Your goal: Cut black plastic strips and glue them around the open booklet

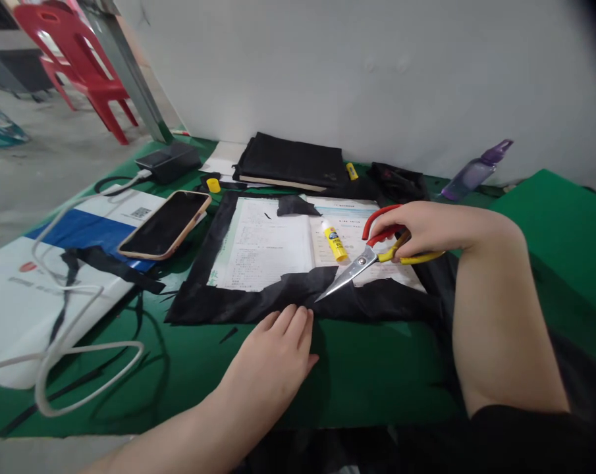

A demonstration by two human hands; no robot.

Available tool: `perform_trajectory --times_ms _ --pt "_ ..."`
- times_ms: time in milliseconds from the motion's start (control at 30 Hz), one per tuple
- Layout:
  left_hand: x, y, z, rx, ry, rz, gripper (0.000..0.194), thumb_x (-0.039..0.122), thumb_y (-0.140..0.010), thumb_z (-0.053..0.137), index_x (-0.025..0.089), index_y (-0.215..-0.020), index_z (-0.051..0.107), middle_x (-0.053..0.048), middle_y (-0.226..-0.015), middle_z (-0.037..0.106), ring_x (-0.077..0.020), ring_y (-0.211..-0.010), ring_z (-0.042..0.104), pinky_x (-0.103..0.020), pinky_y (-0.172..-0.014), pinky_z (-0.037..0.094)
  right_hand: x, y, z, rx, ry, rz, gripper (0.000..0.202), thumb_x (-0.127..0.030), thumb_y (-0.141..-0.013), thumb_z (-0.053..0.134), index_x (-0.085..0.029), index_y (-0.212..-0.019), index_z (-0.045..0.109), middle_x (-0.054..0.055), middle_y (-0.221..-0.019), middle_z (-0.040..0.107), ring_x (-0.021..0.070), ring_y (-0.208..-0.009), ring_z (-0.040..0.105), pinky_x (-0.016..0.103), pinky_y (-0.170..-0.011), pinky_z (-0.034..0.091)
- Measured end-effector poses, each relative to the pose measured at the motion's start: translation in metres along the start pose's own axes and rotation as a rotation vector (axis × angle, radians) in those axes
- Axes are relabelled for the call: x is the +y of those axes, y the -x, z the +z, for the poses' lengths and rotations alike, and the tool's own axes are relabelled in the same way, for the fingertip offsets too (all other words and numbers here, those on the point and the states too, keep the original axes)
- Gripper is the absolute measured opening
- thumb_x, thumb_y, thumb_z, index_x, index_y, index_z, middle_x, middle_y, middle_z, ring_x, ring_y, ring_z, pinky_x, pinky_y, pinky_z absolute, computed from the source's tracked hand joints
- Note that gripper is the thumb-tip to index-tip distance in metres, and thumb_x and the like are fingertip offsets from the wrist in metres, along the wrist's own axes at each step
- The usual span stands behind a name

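Note:
An open booklet with printed pages lies on the table, its cover bordered by black fabric folded over the edges. My right hand grips scissors with red and yellow handles. Their blades look closed, and the tip points down-left at the front fabric strip. My left hand rests at the front edge of the fabric, fingertips touching it and thumb apart from the fingers. A yellow glue stick lies on the pages, below a loose black scrap.
Left are a phone, a white cable, a black adapter and black strips. Behind lie a black-covered book and a yellow cap. A purple bottle and green board are on the right.

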State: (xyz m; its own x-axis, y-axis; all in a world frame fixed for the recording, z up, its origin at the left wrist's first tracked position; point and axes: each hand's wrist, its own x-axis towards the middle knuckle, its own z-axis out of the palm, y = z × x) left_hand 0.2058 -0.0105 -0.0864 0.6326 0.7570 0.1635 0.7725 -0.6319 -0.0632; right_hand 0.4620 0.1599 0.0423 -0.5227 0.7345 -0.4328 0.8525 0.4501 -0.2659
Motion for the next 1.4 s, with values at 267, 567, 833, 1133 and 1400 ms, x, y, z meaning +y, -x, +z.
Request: perform_trajectory --times_ms 267,567,833,1133,1400 --pt "0.006 0.008 0.013 0.055 0.031 -0.048 0.054 0.045 -0.098 0.040 0.006 -0.132 0.055 -0.012 -0.132 0.060 -0.0287 -0.118 0.054 -0.043 -0.096 0.048 0.010 0.002 -0.004 -0.030 -0.074 0.022 0.043 -0.024 -0.065 0.063 -0.030 -0.107 0.068 -0.003 -0.124 0.065 0.0223 -0.103 0.064 0.028 -0.078 0.054" --pt "0.003 0.008 0.016 0.085 0.095 -0.076 0.051 0.040 -0.097 0.042 0.007 -0.134 0.052 -0.012 -0.131 0.060 -0.0280 -0.118 0.053 -0.044 -0.097 0.047 0.039 0.026 -0.007 0.300 -0.036 0.331 0.053 -0.046 -0.065 0.071 -0.030 -0.116 0.065 0.001 -0.121 0.067 0.0270 -0.106 0.063 0.038 -0.087 0.054" --pt "0.003 0.009 0.015 0.071 0.140 -0.092 0.048 0.037 -0.097 0.041 0.007 -0.135 0.051 -0.013 -0.132 0.059 -0.0287 -0.121 0.052 -0.045 -0.099 0.046 0.015 0.015 0.057 0.586 0.069 0.559 0.053 -0.064 -0.070 0.059 -0.020 -0.100 0.065 0.011 -0.099 0.071 0.0303 -0.088 0.065 0.040 -0.070 0.049" --pt "0.004 0.010 0.013 0.138 0.153 -0.099 0.046 0.029 -0.094 0.047 0.007 -0.134 0.051 -0.015 -0.130 0.059 -0.0289 -0.120 0.055 -0.045 -0.102 0.047 0.001 0.002 0.109 0.630 0.069 0.603 0.054 -0.056 -0.079 0.055 -0.015 -0.113 0.061 0.015 -0.108 0.068 0.0340 -0.096 0.065 0.042 -0.073 0.050" --pt "0.002 0.032 -0.003 0.188 0.240 -0.066 0.040 0.026 -0.093 0.049 0.014 -0.130 0.053 -0.012 -0.134 0.057 -0.0268 -0.128 0.051 -0.044 -0.106 0.046 -0.081 0.056 0.123 0.662 0.032 0.101 0.052 -0.045 -0.094 0.043 -0.020 -0.139 0.044 0.009 -0.142 0.051 0.0252 -0.129 0.049 0.044 -0.106 0.043"
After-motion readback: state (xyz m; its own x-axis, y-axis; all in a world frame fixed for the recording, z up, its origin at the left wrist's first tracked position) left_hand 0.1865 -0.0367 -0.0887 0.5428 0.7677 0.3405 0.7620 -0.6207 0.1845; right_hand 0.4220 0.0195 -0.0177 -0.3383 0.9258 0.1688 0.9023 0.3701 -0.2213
